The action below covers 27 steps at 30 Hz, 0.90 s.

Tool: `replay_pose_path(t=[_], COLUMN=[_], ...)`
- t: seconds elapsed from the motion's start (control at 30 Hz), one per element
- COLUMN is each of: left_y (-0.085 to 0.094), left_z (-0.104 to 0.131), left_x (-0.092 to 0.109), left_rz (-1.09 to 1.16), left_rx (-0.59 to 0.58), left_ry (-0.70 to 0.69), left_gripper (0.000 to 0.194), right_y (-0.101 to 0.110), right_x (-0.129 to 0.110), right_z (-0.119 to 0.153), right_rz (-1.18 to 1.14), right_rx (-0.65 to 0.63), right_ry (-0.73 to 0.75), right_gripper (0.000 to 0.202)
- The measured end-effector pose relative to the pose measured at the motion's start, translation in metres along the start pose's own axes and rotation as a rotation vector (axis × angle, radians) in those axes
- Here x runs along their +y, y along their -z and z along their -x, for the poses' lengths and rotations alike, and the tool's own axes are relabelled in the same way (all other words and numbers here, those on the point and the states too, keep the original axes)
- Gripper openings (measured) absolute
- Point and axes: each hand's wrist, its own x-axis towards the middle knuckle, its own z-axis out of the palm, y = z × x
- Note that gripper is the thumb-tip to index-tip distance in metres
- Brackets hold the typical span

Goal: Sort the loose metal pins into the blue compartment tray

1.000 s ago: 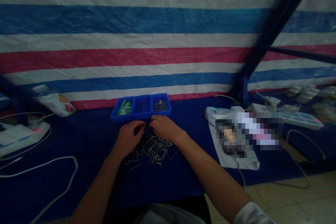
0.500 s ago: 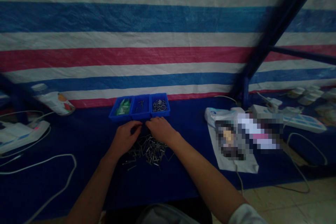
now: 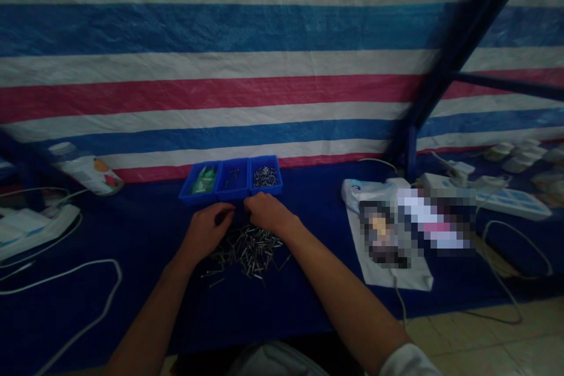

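A loose pile of thin metal screws or nails [image 3: 252,252] lies on the dark blue table, just below both hands. My left hand [image 3: 210,224] is at the pile's upper left, its thumb and fingers closed in a pinch. My right hand [image 3: 267,211] is curled above the pile's upper right, fingertips turned toward the left hand with a small gap between. Whatever either hand may hold is too small and dark to make out. Just beyond the hands sits a blue three-part tray [image 3: 232,194]: green-and-white packets on the left, a few metal pieces in the middle, many on the right.
A plastic bottle [image 3: 86,170] and a white power strip [image 3: 42,229] with cables are at the left. At the right lie a white plastic bag [image 3: 368,270], another power strip [image 3: 513,202] and small jars [image 3: 522,158]. A striped sheet [image 3: 264,94] hangs behind the table.
The view has shifted slightly. My hands have drawn a little farther apart at the fingertips, staying above the pile; the tray's contents look the same.
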Motion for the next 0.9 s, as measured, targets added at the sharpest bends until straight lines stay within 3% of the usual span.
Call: replay_pose_path(t=[0.63, 0.77, 0.9], left_y=[0.003, 0.004, 0.006], left_z=[0.002, 0.002, 0.002], left_x=[0.010, 0.012, 0.013], left_rz=[0.025, 0.041, 0.025], left_rx=[0.063, 0.006, 0.039], left_ry=[-0.020, -0.017, 0.002], left_gripper=[0.032, 0.032, 0.034], right_y=[-0.002, 0.001, 0.005], right_x=[0.002, 0.000, 0.002], right_z=[0.013, 0.014, 0.011], right_rz=[-0.129, -0.284, -0.563], right_rx=[0.143, 0.252, 0.362], right_ry=[0.111, 0.122, 0.051], right_gripper=[0.033, 0.034, 0.024])
